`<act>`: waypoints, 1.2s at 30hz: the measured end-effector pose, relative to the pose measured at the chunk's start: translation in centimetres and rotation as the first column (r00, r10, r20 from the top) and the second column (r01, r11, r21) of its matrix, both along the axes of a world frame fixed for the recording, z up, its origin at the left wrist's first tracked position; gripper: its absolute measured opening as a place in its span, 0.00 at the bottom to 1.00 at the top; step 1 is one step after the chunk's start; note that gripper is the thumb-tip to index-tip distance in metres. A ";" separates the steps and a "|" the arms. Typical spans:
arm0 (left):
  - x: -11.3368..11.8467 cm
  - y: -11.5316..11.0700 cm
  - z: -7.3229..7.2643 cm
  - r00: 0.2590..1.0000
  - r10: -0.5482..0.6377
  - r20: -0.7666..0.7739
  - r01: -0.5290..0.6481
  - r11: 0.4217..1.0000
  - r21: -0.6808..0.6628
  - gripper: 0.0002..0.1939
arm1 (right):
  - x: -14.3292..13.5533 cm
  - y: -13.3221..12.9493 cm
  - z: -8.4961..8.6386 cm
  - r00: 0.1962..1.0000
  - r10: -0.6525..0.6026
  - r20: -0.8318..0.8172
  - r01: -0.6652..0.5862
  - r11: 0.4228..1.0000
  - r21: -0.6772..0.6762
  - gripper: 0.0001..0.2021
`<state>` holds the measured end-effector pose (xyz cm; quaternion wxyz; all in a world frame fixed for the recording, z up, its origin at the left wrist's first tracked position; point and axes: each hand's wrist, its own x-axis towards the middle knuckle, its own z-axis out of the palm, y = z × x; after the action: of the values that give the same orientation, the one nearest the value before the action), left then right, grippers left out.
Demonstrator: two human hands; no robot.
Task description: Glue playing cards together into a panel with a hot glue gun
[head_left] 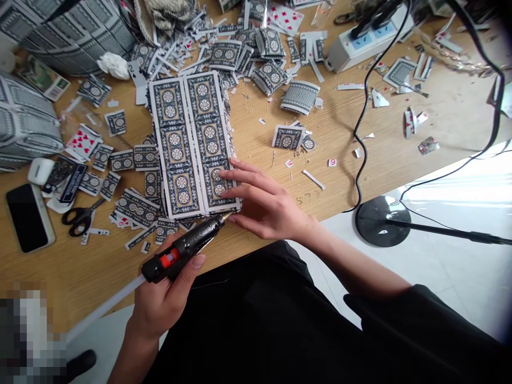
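Note:
My left hand is wrapped around a black hot glue gun with a red part in its body. A long whitish glue stick sticks out of the gun's rear. Its nozzle tip touches or nearly touches the near right corner of a panel of patterned playing cards, laid out in two columns. My right hand has its fingers stretched over the panel's near right part. The right thumb rests low by the corner, close to the nozzle. The panel's underside is hidden.
Folded card pieces and scraps litter the table's back. Scissors and a phone lie at left, near woven card structures. A power strip with a black cable stands back right. A round black base is beyond the table edge.

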<state>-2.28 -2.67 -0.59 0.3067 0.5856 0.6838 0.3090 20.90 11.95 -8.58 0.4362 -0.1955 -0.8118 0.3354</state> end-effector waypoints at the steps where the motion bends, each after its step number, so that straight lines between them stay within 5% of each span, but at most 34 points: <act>1: -0.3 0.0 -0.1 1.000 -0.023 -0.008 0.023 1.000 0.012 0.05 | 0.0 0.0 0.0 1.000 -0.003 -0.002 0.003 1.000 0.000 0.21; 8: -0.8 0.0 -0.2 0.993 -0.094 -0.064 0.098 0.994 0.053 0.02 | -0.1 -0.1 0.0 1.000 -0.010 -0.004 0.010 1.000 0.009 0.21; 36: -1.1 -0.6 -0.4 0.991 -0.052 -0.120 0.055 0.998 0.021 0.07 | 0.0 -0.1 0.0 1.000 0.000 0.014 0.000 1.000 -0.027 0.21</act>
<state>-3.39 -3.31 -0.96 0.2662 0.6247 0.6812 0.2735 20.92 11.89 -8.60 0.4280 -0.2037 -0.8102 0.3449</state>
